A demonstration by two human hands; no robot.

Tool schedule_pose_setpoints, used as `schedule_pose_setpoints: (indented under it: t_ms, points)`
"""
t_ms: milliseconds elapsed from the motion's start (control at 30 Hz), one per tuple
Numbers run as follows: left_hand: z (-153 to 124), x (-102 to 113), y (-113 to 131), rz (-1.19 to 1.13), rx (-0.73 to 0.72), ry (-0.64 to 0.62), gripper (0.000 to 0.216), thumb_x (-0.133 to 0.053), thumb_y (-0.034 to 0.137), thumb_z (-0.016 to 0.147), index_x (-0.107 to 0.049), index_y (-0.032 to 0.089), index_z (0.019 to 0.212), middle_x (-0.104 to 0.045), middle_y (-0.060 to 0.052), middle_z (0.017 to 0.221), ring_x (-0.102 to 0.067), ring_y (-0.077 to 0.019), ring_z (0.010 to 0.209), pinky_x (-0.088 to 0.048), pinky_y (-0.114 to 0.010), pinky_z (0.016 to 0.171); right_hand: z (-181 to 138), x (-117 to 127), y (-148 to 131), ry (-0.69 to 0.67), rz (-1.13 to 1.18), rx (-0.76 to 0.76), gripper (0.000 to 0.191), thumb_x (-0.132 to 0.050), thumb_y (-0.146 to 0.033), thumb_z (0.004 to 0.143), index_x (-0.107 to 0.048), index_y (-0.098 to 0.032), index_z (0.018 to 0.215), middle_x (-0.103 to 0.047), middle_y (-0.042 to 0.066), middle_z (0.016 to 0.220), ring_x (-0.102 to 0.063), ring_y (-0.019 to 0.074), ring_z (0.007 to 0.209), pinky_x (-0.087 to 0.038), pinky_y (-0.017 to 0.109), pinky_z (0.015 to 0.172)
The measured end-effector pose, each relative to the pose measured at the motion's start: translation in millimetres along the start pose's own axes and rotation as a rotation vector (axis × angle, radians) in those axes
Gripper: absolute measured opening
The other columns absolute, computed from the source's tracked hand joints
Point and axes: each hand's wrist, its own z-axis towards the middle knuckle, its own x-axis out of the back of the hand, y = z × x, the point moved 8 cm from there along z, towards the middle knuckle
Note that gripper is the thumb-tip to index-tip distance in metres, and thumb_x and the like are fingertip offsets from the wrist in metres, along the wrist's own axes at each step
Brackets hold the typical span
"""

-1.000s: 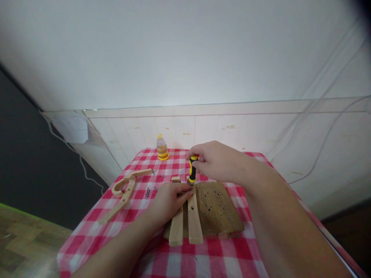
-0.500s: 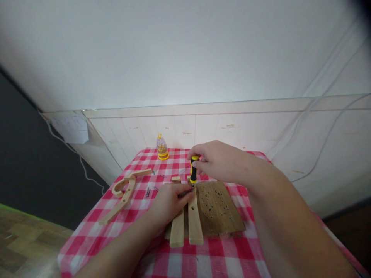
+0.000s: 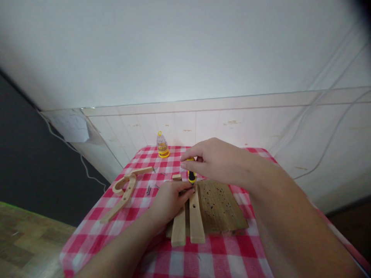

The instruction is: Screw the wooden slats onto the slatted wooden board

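My right hand (image 3: 213,158) is closed round the top of a yellow and black screwdriver (image 3: 191,176), which stands nearly upright over a pale wooden strip (image 3: 197,227). At the screwdriver's tip, the thumb and forefinger of my left hand (image 3: 172,197) pinch a small metal screw (image 3: 193,188), mostly hidden by the fingertips. A second pale wooden strip (image 3: 179,231) lies under my left hand, beside the first. Both strips rest on a worn brown board (image 3: 223,208) pitted with holes. The strip under the screwdriver has a dark hole nearer me.
On the red and white checked tablecloth (image 3: 232,260), a curved wooden piece (image 3: 126,197) lies at left. Loose screws (image 3: 148,190) are scattered between it and my left hand. A clear, yellow-based bit holder (image 3: 162,146) stands near the white wall (image 3: 185,127).
My right hand has shifted slightly left, its fingers reaching further over the screwdriver handle. The screwdriver leans a little differently. My left hand keeps its pinch, and the view has moved slightly.
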Motion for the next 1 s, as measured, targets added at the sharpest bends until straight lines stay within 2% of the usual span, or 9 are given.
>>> schedule_pose_setpoints:
  t_ms: [133, 300, 500, 667, 800, 1000]
  points:
    - [-0.3, 0.6, 0.2, -0.002, 0.011, 0.006, 0.019, -0.051, 0.024, 0.087, -0.067, 0.017, 0.079, -0.066, 0.0, 0.073, -0.055, -0.0111, 0.064, -0.034, -0.021, 0.056, 3.2, 3.6, 2.4, 0.073, -0.034, 0.001, 0.024, -0.048, -0.025, 0.08, -0.071, -0.02, 0.089, -0.068, 0.004, 0.089, -0.057, 0.012, 0.072, -0.036, 0.022, 0.062]
    - [-0.2, 0.0, -3.5, -0.02, 0.019, 0.023, 0.015, -0.055, 0.024, 0.085, -0.069, 0.02, 0.083, -0.068, 0.001, 0.076, -0.058, -0.0115, 0.067, -0.037, -0.021, 0.059, 0.2, 7.3, 4.3, 0.115, -0.015, -0.028, 0.04, -0.05, -0.02, 0.075, -0.064, -0.022, 0.112, -0.068, 0.004, 0.101, -0.059, 0.0132, 0.08, -0.039, 0.021, 0.067]
    - [-0.7, -0.8, -5.0, -0.01, 0.026, 0.035, 0.015, -0.055, 0.025, 0.085, -0.069, 0.019, 0.084, -0.067, 0.001, 0.073, -0.057, -0.0111, 0.065, -0.037, -0.021, 0.058, -1.1, 4.5, 3.4, 0.053, -0.002, -0.025, 0.029, -0.049, -0.018, 0.073, -0.069, -0.024, 0.093, -0.067, 0.0, 0.085, -0.054, 0.0094, 0.064, -0.034, 0.021, 0.056]
    - [-0.5, -0.7, -4.2, -0.005, 0.017, 0.047, 0.016, -0.053, 0.025, 0.085, -0.068, 0.019, 0.082, -0.068, 0.001, 0.074, -0.058, -0.0107, 0.065, -0.038, -0.021, 0.058, 0.6, 5.2, 1.4, 0.063, 0.021, 0.021, 0.02, -0.05, -0.021, 0.074, -0.068, -0.021, 0.081, -0.065, -0.001, 0.079, -0.051, 0.008, 0.062, -0.032, 0.021, 0.056]
    - [-0.8, 0.8, -2.5, -0.02, 0.013, 0.057, 0.014, -0.054, 0.022, 0.084, -0.068, 0.019, 0.084, -0.068, 0.001, 0.076, -0.058, -0.0104, 0.066, -0.038, -0.02, 0.058, 2.4, 3.4, 4.0, 0.043, 0.024, 0.007, 0.022, -0.051, -0.018, 0.07, -0.067, -0.021, 0.085, -0.065, -0.001, 0.079, -0.052, 0.0088, 0.062, -0.032, 0.021, 0.055]
    - [-2.2, 2.8, 2.3, 0.014, -0.007, -0.023, 0.012, -0.063, 0.028, 0.076, -0.067, 0.018, 0.082, -0.06, 0.003, 0.065, -0.05, -0.009, 0.056, -0.032, -0.02, 0.051, 4.6, -0.3, 6.4, -0.009, -0.005, 0.011, 0.035, -0.049, -0.015, 0.07, -0.068, -0.021, 0.1, -0.066, 0.003, 0.098, -0.056, 0.0133, 0.078, -0.035, 0.022, 0.063]
